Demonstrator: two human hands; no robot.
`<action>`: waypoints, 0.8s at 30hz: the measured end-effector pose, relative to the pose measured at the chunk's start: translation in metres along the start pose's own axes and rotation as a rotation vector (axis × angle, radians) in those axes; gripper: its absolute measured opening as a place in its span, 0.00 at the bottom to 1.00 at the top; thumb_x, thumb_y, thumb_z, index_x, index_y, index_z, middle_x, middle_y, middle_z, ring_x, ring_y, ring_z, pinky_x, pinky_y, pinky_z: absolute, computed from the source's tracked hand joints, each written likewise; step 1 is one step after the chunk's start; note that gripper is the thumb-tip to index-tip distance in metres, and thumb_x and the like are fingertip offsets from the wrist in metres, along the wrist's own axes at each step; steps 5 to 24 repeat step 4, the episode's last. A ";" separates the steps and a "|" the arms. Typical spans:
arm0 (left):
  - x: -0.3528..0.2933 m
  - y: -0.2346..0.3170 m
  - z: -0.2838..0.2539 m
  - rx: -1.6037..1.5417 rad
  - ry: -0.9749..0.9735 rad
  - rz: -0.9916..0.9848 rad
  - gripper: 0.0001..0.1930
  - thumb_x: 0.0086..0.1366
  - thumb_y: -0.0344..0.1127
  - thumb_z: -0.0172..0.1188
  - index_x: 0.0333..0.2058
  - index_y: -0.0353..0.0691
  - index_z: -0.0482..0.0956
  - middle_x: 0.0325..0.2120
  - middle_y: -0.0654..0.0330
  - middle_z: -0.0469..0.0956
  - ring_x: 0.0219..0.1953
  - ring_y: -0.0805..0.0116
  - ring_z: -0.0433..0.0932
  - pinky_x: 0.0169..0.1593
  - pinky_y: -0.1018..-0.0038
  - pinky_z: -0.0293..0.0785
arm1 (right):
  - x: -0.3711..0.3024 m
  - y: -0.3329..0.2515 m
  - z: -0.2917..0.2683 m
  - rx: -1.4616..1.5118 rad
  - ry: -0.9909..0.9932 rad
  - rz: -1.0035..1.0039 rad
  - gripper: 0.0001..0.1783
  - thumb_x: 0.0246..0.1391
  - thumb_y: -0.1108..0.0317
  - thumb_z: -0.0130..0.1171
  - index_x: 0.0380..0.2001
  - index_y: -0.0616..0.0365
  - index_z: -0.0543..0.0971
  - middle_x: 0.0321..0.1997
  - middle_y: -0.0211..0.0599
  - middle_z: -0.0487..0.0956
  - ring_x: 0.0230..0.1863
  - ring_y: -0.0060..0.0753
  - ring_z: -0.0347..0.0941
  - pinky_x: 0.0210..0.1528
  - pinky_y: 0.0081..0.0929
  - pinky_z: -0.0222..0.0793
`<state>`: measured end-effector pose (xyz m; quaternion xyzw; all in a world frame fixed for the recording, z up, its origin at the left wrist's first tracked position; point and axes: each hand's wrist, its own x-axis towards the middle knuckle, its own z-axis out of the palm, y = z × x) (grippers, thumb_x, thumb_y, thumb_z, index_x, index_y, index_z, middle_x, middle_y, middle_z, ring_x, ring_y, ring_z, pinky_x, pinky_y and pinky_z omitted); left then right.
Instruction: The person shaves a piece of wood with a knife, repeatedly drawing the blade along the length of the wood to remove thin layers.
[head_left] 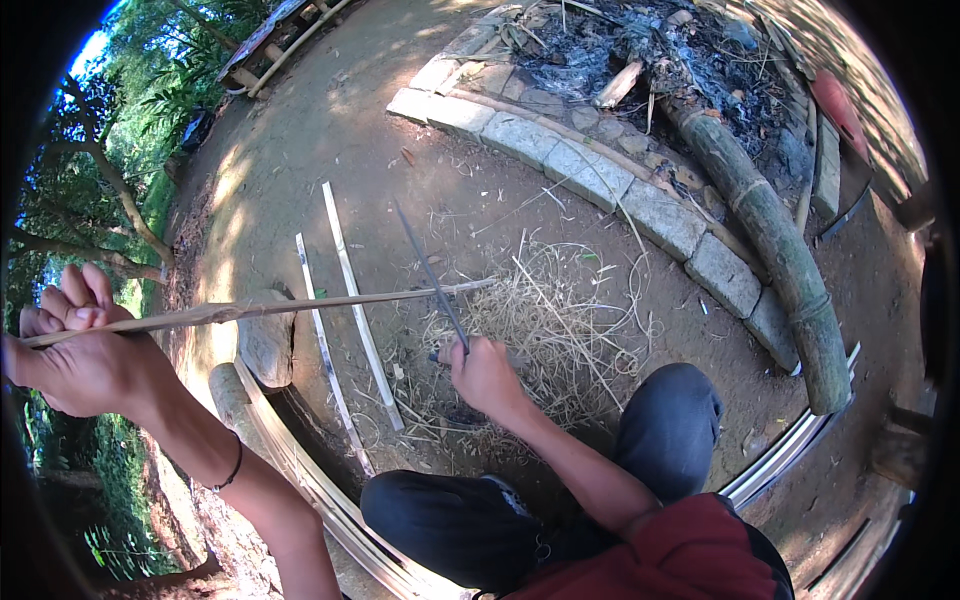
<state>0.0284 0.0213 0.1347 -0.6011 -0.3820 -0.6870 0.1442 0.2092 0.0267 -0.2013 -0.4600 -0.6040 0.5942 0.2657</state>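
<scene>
At the far left my left hand point(90, 350) is raised and closed round one end of a long bamboo strip point(290, 309), which stretches rightward almost level. My right hand point(486, 376) grips the dark handle of a long knife point(420, 258), its narrow blade pointing up and away. Near its free end the strip crosses the blade; whether the edge bites into it I cannot tell. Below and to the right lies a tangled heap of thin shavings point(570, 330). Two pale strips lie on the ground between my hands, a nearer one point(328, 360) and a longer one point(360, 300).
A curved stone border point(600, 180) encloses ash and charred wood. A thick bamboo pole point(770, 230) leans across it. A stone block point(266, 340) and a bundle of split strips point(310, 490) lie at left. More strips point(780, 465) lie beyond my right knee.
</scene>
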 end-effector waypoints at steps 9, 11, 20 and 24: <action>-0.003 -0.004 0.017 0.039 -0.030 0.029 0.18 0.42 0.16 0.52 0.20 0.45 0.53 0.16 0.66 0.46 0.22 0.71 0.49 0.28 0.72 0.49 | 0.066 0.156 0.033 -0.165 0.023 0.100 0.20 0.64 0.62 0.50 0.28 0.68 0.81 0.22 0.52 0.82 0.20 0.52 0.81 0.21 0.45 0.76; -0.003 -0.004 0.017 0.039 -0.030 0.029 0.18 0.42 0.16 0.52 0.20 0.45 0.53 0.16 0.66 0.46 0.22 0.71 0.49 0.28 0.72 0.49 | 0.066 0.156 0.033 -0.165 0.023 0.100 0.20 0.64 0.62 0.50 0.28 0.68 0.81 0.22 0.52 0.82 0.20 0.52 0.81 0.21 0.45 0.76; -0.003 -0.004 0.017 0.039 -0.030 0.029 0.18 0.42 0.16 0.52 0.20 0.45 0.53 0.16 0.66 0.46 0.22 0.71 0.49 0.28 0.72 0.49 | 0.066 0.156 0.033 -0.165 0.023 0.100 0.20 0.64 0.62 0.50 0.28 0.68 0.81 0.22 0.52 0.82 0.20 0.52 0.81 0.21 0.45 0.76; -0.003 -0.004 0.017 0.039 -0.030 0.029 0.18 0.42 0.16 0.52 0.20 0.45 0.53 0.16 0.66 0.46 0.22 0.71 0.49 0.28 0.72 0.49 | 0.066 0.156 0.033 -0.165 0.023 0.100 0.20 0.64 0.62 0.50 0.28 0.68 0.81 0.22 0.52 0.82 0.20 0.52 0.81 0.21 0.45 0.76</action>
